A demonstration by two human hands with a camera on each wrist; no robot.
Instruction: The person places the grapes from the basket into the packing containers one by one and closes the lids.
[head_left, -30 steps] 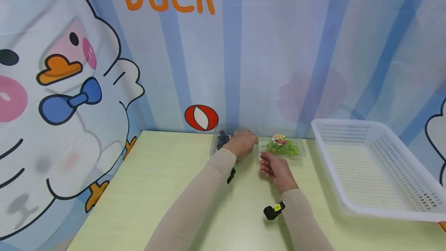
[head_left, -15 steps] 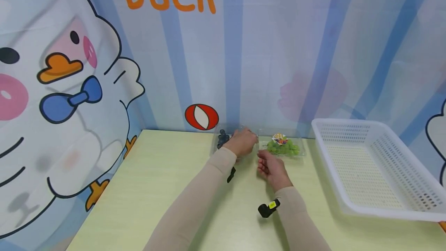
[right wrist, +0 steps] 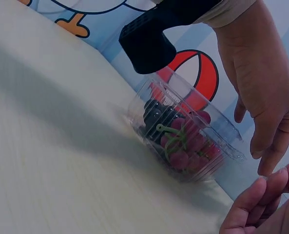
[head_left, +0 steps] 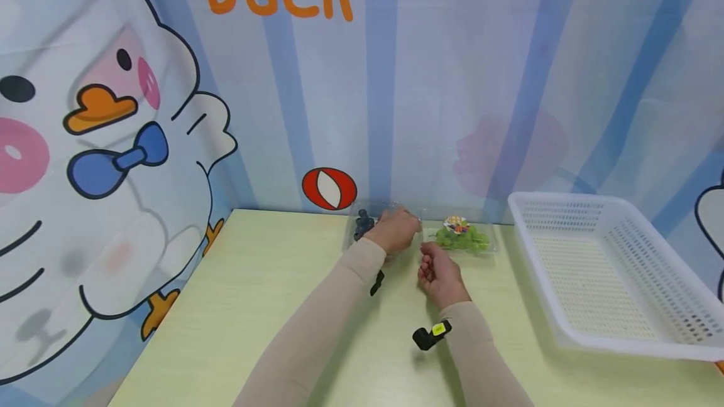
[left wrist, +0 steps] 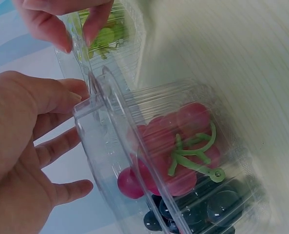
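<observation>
A clear plastic clamshell box [left wrist: 193,90] with red grapes [left wrist: 193,117] on a green stem and dark grapes [left wrist: 224,207] stands at the table's back edge. My left hand [head_left: 398,231] reaches over its right side, hiding most of the red grapes in the head view. In the left wrist view, thumb and forefinger of the left hand [left wrist: 17,141] pinch the lid's corner, other fingers spread. My right hand [head_left: 441,272] is beside that corner, thumb and forefinger a little apart, other fingers curled. Behind it stands a second clear box holding green grapes [head_left: 466,238].
A white perforated plastic basket [head_left: 557,313] occupies the right side of the pale table [head_left: 271,256]. A printed cloth backdrop [head_left: 441,80] hangs right behind the boxes. Small black cameras are strapped to both wrists.
My right hand has shifted slightly left, closer to the box corner and the left hand. The left hand stays at the box; boxes and basket have not moved.
</observation>
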